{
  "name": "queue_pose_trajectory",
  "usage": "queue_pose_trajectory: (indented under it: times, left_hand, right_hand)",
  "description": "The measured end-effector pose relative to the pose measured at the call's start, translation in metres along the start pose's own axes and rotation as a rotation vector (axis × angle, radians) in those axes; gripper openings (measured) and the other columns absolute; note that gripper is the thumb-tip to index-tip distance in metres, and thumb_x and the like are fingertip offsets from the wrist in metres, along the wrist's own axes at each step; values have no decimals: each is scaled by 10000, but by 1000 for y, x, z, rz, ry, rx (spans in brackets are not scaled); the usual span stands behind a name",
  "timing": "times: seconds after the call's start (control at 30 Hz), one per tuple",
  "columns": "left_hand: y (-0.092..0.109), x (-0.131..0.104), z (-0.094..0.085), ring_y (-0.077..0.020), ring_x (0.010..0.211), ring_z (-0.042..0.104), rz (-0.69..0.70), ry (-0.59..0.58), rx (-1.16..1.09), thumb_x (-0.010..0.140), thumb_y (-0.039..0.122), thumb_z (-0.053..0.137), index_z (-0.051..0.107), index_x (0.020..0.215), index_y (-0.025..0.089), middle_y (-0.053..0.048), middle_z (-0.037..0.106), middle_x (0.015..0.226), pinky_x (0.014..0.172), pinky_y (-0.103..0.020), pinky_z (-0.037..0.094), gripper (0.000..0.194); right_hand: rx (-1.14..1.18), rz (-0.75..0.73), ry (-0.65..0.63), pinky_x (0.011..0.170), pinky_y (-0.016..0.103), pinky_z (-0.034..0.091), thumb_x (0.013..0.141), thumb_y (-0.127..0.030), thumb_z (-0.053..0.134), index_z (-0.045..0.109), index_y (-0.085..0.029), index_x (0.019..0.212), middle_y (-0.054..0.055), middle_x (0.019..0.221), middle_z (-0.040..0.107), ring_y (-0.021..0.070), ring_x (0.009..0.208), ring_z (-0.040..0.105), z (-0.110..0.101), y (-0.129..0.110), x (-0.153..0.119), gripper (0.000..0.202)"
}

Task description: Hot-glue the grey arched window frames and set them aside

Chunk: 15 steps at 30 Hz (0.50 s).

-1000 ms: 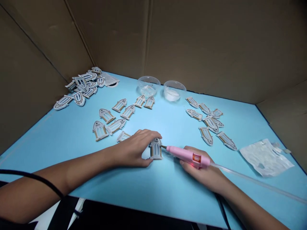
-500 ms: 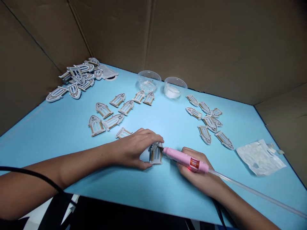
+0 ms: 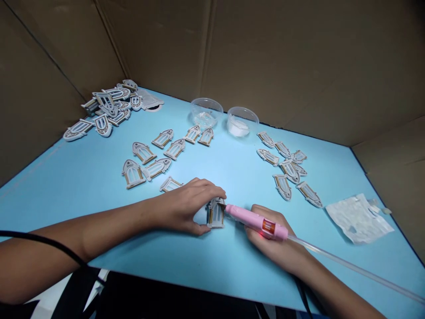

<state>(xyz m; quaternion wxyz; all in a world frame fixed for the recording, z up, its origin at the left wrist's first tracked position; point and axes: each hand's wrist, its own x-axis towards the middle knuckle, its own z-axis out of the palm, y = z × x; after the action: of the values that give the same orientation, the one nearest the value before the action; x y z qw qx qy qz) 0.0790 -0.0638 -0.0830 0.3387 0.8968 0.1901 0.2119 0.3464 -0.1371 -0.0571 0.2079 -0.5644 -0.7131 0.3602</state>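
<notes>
My left hand [image 3: 191,204] pinches a small white arched window piece [image 3: 216,213] with gold side strips, thumb at its lower left and fingers at its top. The piece is against the blue tabletop near the front edge. In my right hand [image 3: 270,235] is a pink hot glue gun [image 3: 249,215], a clear glue stick [image 3: 352,270] running out of its back and a red light glowing underneath. Its nozzle tip meets the upper part of the window piece. Another window piece [image 3: 171,184] lies partly hidden behind my left hand.
Several window pieces [image 3: 142,153] lie left of centre, and more [image 3: 288,170] are grouped at right. A heap of them [image 3: 108,104] fills the back left corner. Two clear plastic tubs [image 3: 243,120] stand at the back. A crumpled white packet [image 3: 360,219] rests far right. Cardboard walls [image 3: 265,57] enclose the table.
Almost nothing differs. Both hands, the window piece and the glue gun keep their places, with the nozzle still at the piece's top; the view has shifted very slightly.
</notes>
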Motion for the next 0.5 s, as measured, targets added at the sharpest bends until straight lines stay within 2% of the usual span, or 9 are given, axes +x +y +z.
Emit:
queue_pose_trajectory:
  times: [0.5]
  left_hand:
    - [-3,-1,-1,-300,1272,550,8,8,38,786,280,819,453,1403,216,-140,611,1367,1074,-440,451,719]
  right_hand:
    - [11,14,14,501,253,333,763,-206,531,345,-249,626,-37,606,440,122,530,432,1,3,0,235]
